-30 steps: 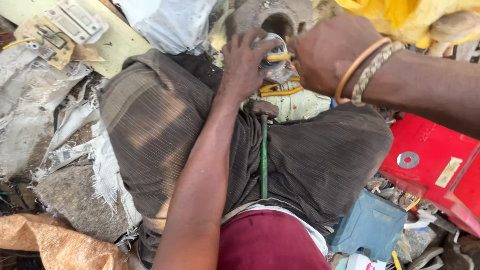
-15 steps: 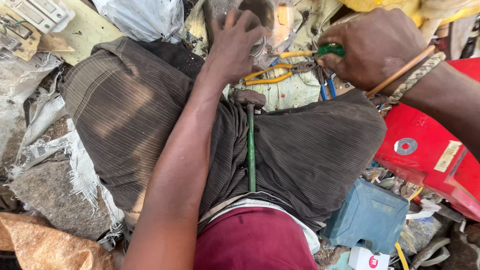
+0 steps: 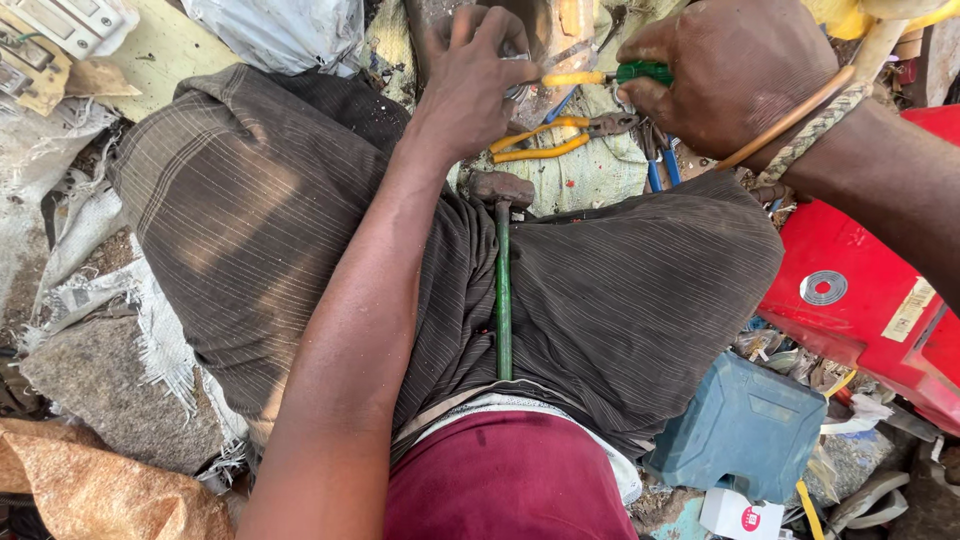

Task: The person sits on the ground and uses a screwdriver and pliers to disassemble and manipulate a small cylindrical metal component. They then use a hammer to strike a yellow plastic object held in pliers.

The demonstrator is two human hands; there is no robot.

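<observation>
Small metal part point(image 3: 520, 90) pinched in left hand point(image 3: 475, 80) — right hand point(image 3: 730, 75) closed round screwdriver point(image 3: 600, 76) beside it.

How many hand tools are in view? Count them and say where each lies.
3 clearly: a hammer in the lap, yellow-handled pliers on the cloth ahead, and a screwdriver held in the right hand. Blue handles near the pliers may be a fourth; clutter could hide more.

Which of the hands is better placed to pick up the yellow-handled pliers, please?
Left, probably. The left hand only steadies a small metal part just above the pliers, while the right hand is already gripping the screwdriver.
</observation>
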